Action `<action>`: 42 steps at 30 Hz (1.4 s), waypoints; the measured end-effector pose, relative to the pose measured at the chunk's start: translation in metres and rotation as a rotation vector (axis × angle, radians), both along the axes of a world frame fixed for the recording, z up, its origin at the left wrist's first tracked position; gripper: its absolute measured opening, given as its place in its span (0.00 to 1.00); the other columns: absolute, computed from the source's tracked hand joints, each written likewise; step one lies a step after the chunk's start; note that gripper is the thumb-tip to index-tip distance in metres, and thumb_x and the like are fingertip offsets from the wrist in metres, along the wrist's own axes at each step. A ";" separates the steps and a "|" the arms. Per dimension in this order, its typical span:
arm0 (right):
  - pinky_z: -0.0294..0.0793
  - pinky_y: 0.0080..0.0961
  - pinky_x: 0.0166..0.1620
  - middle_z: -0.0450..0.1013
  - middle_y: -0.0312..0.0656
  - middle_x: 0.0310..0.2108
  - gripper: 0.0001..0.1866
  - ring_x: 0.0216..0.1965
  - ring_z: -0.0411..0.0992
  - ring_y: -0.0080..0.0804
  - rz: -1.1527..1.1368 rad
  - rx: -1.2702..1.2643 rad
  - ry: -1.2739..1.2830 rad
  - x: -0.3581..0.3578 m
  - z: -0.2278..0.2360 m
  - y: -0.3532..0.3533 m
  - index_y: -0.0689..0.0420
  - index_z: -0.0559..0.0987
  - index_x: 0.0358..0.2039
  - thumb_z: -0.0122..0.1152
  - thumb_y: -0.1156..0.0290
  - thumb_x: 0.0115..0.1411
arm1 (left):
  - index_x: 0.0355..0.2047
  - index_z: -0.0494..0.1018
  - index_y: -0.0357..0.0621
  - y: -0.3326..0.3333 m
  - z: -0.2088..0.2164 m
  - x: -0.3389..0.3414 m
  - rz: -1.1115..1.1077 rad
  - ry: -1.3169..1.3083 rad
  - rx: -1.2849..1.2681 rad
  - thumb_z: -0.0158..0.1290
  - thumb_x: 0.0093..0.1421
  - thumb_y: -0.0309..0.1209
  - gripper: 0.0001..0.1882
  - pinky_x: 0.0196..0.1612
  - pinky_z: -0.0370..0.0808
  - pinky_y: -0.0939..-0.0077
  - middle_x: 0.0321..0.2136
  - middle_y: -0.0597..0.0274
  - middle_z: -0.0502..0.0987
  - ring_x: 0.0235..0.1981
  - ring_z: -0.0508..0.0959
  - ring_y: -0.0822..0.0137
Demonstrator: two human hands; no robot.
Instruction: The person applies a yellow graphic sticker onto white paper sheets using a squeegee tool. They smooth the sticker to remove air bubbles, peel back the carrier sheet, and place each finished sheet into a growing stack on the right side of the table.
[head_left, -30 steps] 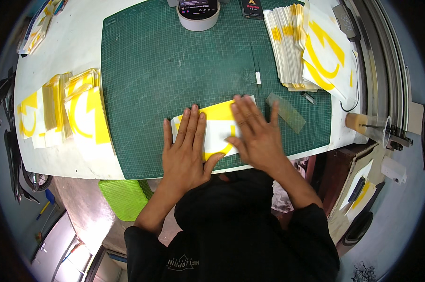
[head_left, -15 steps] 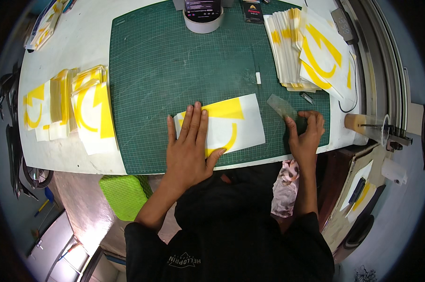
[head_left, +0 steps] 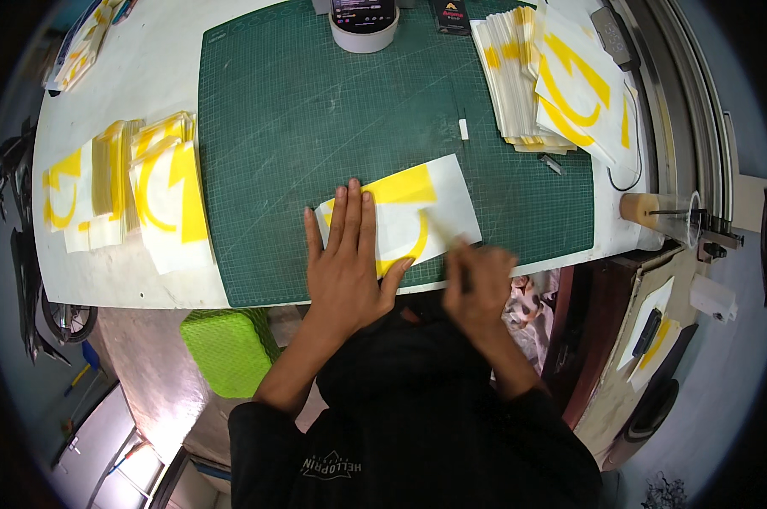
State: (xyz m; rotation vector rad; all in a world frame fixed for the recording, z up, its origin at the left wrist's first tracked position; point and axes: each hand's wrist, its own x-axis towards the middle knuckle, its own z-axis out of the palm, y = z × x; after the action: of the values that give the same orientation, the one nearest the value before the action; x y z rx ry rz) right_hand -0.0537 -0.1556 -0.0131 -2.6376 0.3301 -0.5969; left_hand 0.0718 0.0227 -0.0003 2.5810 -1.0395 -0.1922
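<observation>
Flat left hand (head_left: 345,265) presses likely light, bendy yellow-and-white paper (head_left: 404,220), best edge-held; beside it, right hand (head_left: 480,284) pinches a blurred strip (head_left: 443,226).

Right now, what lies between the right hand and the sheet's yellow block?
Head view: a blurred pale strip extends from the right hand over the sheet toward its yellow block; contact unclear.

- Left hand (head_left: 343,254): flat, fingers extended, resting on the left part of a white-and-yellow sheet (head_left: 457,199).
- Right hand (head_left: 480,284): motion-blurred, pinching a thin strip (head_left: 441,227) over the sheet's right half.
- Green mat (head_left: 315,110): lies beneath the sheet.
- Left stack (head_left: 173,191) and right stack (head_left: 506,76): similarly coloured sheets, at opposite sides.
- Phone (head_left: 365,13): at the far edge, beside a white roll (head_left: 364,41).
</observation>
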 end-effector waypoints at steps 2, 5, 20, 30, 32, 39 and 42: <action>0.66 0.38 0.44 0.78 0.43 0.35 0.14 0.37 0.73 0.39 -0.194 -0.109 -0.025 0.002 -0.002 -0.029 0.63 0.82 0.46 0.69 0.80 0.59 | 0.71 0.54 0.24 0.001 0.001 0.000 0.001 -0.007 -0.008 0.52 0.67 0.55 0.48 0.73 0.41 0.29 0.74 0.33 0.53 0.77 0.52 0.41; 0.63 0.38 0.41 0.74 0.42 0.31 0.14 0.33 0.71 0.39 -0.112 -0.094 -0.144 0.029 0.008 -0.016 0.62 0.82 0.46 0.68 0.78 0.59 | 0.71 0.54 0.23 0.003 0.003 0.000 0.016 -0.009 -0.004 0.52 0.65 0.55 0.49 0.73 0.41 0.29 0.74 0.32 0.53 0.77 0.52 0.41; 0.64 0.40 0.42 0.72 0.41 0.29 0.16 0.32 0.70 0.41 -0.089 -0.078 -0.191 0.091 -0.003 -0.037 0.62 0.81 0.48 0.67 0.81 0.58 | 0.70 0.55 0.22 0.003 0.001 0.002 0.047 0.048 -0.033 0.49 0.66 0.59 0.51 0.75 0.41 0.34 0.74 0.32 0.52 0.77 0.52 0.43; 0.67 0.37 0.43 0.77 0.45 0.33 0.10 0.32 0.73 0.40 -0.154 0.104 -0.091 0.088 0.018 -0.063 0.62 0.80 0.42 0.67 0.81 0.59 | 0.69 0.67 0.43 0.004 0.004 -0.004 0.095 -0.008 -0.097 0.54 0.65 0.58 0.40 0.72 0.48 0.33 0.69 0.34 0.61 0.71 0.60 0.39; 0.68 0.36 0.44 0.79 0.46 0.35 0.09 0.33 0.75 0.41 -0.082 0.191 -0.137 0.076 0.020 -0.061 0.61 0.80 0.41 0.67 0.81 0.60 | 0.66 0.70 0.47 0.005 0.005 -0.013 0.167 -0.054 -0.084 0.56 0.64 0.56 0.37 0.68 0.54 0.34 0.65 0.37 0.66 0.65 0.66 0.40; 0.70 0.41 0.49 0.80 0.43 0.38 0.14 0.39 0.78 0.40 0.272 0.089 -0.142 0.079 0.033 -0.060 0.59 0.80 0.40 0.67 0.85 0.53 | 0.62 0.75 0.51 0.007 0.020 0.006 0.215 0.059 -0.065 0.60 0.64 0.42 0.27 0.60 0.64 0.42 0.55 0.45 0.73 0.55 0.73 0.49; 0.69 0.46 0.54 0.79 0.39 0.40 0.18 0.42 0.77 0.38 0.475 0.042 -0.085 0.096 0.034 -0.039 0.57 0.80 0.40 0.67 0.84 0.47 | 0.60 0.78 0.55 0.015 0.012 0.072 0.137 0.076 -0.256 0.58 0.66 0.35 0.21 0.63 0.63 0.41 0.56 0.48 0.74 0.58 0.72 0.49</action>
State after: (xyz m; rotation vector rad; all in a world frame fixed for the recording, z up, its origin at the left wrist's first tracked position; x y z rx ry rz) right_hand 0.0427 -0.1943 0.0208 -2.5097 -0.3013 -0.5287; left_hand 0.1442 0.0374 0.0121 2.3819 -0.8007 -0.1134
